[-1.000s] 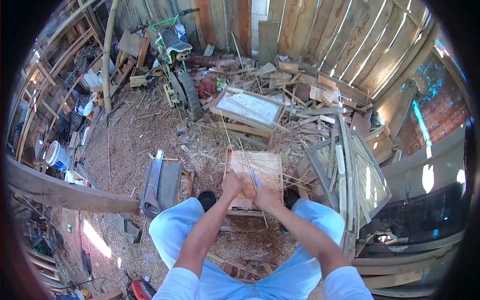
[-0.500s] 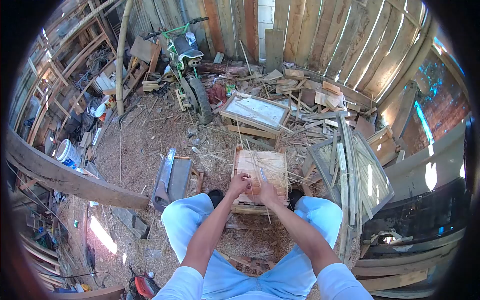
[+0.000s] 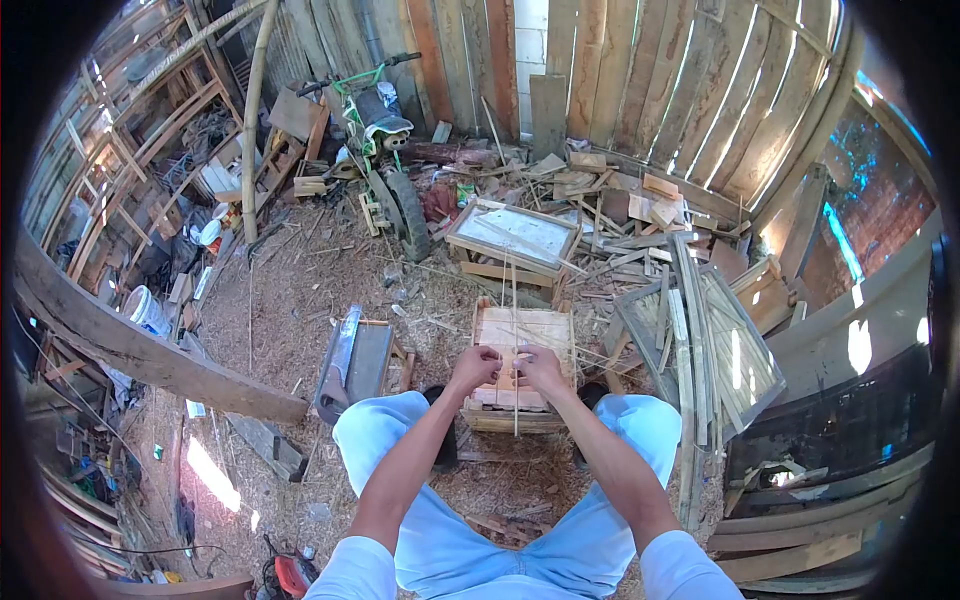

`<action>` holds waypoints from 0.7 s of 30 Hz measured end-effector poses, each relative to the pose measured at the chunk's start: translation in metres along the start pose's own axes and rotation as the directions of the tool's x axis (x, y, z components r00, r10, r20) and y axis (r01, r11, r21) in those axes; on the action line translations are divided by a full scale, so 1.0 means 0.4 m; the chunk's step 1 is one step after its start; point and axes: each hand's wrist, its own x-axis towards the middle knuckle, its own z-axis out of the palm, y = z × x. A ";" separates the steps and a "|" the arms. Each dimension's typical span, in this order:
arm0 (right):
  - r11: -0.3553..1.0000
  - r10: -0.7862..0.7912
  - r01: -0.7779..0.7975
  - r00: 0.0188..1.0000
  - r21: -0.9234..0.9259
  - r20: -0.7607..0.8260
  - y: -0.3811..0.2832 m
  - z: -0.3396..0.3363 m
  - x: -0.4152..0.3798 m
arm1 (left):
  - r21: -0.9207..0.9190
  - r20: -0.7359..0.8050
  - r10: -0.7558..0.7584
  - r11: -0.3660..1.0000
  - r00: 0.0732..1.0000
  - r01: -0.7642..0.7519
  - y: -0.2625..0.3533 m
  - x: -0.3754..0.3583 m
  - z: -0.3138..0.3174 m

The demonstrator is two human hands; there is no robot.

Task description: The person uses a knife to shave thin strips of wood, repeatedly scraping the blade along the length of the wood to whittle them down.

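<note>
A thin wooden strip (image 3: pixel 515 410) runs lengthwise between my two hands, over a low slatted wooden bench (image 3: pixel 545 325). My left hand (image 3: pixel 478 368) is closed, fingers bent and pinching at the strip's left side. From the right, my right hand (image 3: pixel 541 368) pinches the same strip with thumb and fingers at about the same height. Bent fingers hide the exact contact points, and no knife blade shows now. More thin strips (image 3: pixel 590 352) stick out past the bench's right edge. Left of the bench, a handsaw (image 3: pixel 340 362) lies on a small dark-topped stool (image 3: pixel 370 358).
My knees flank the bench. Ahead lie a framed panel (image 3: pixel 515 235) and a heap of scrap wood (image 3: pixel 620 200), with a green motorbike (image 3: pixel 385 150) beyond. Long boards and a frame (image 3: pixel 690 350) lean at right. A thick beam (image 3: pixel 160 350) crosses the left side.
The knife blade seen at my right hand no longer shows. Both hands have come closer together, and the strip now lies straight between them. The view has shifted slightly.
</note>
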 end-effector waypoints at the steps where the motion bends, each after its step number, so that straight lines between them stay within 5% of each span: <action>1: 0.998 -0.039 0.037 0.998 0.041 0.046 -0.016 -0.001 -0.010 | -0.002 0.003 0.003 1.000 1.000 -0.003 0.006 -0.005 0.000; 3: 0.992 -0.055 0.047 0.996 0.115 0.065 -0.055 -0.006 -0.033 | -0.307 0.035 0.051 0.951 0.998 -0.037 0.033 -0.015 0.000; 6: 0.970 -0.123 0.103 0.989 0.220 0.083 -0.130 -0.017 -0.072 | -0.445 0.014 0.156 0.885 0.988 -0.134 0.126 -0.068 0.002; 10: 0.960 -0.230 0.216 0.971 0.178 0.059 -0.223 -0.038 -0.097 | -0.419 0.012 0.275 0.874 0.961 -0.245 0.229 -0.123 -0.033; 21: 0.973 -0.202 0.175 0.959 0.149 0.197 -0.324 -0.048 -0.179 | -0.451 -0.073 0.401 0.804 0.913 -0.389 0.327 -0.180 -0.028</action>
